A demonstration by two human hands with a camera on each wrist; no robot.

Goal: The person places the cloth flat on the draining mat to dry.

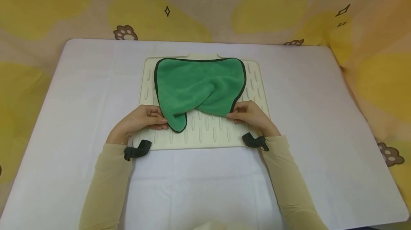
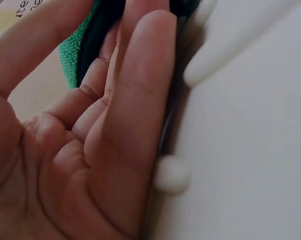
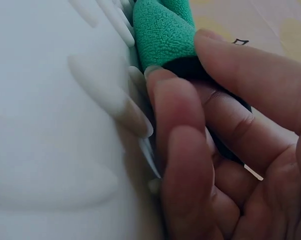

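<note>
A green cloth (image 1: 192,80) with a dark edge binding lies on a cream ribbed mat (image 1: 221,140). A diagonal fold crosses its front half, and its front left corner trails lower than the rest. At the cloth's left edge, my left hand (image 1: 144,118) pinches the border just above that corner. My right hand (image 1: 252,115) holds the front right corner between thumb and fingers. The right wrist view has the cloth's fuzzy pile (image 3: 163,37) in my thumb-and-finger pinch. Only a strip of cloth (image 2: 73,55) shows in the left wrist view, partly hidden by fingers.
The mat has raised oval ridges and rests on a white-covered table (image 1: 308,115). Behind the table hangs a yellow patterned curtain (image 1: 192,8). A black camera mount (image 1: 138,149) sits at my left wrist, another mount (image 1: 255,140) at my right.
</note>
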